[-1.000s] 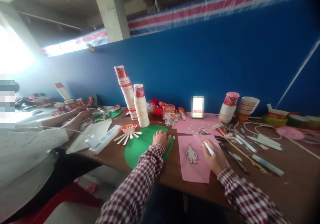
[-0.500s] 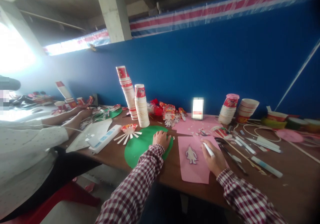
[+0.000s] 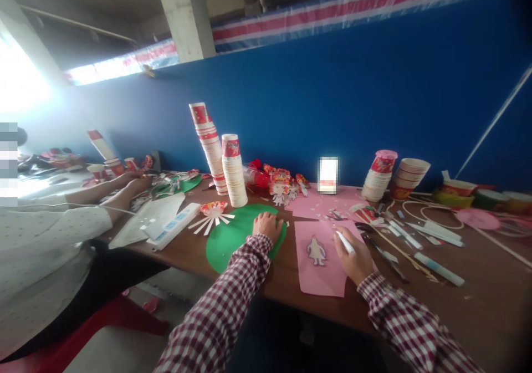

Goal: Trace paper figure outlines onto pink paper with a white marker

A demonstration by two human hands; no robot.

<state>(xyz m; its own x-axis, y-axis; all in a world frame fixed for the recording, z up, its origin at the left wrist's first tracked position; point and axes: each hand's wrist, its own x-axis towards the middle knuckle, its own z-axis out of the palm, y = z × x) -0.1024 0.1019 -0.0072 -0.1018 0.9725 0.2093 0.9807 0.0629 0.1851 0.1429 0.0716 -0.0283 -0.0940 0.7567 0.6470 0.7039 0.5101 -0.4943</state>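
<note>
Resting open on green paper, the left hand isn't pinning the pink sheet, so the right hand, gripping a white pen, could totally nudge it.

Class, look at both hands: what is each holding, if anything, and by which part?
The right hand holds a white pen, apparently near its far end; the fingertips are unclear. The left hand rests by green paper, with nothing visibly held.

Paper figure on sheet, right of disc.
</note>
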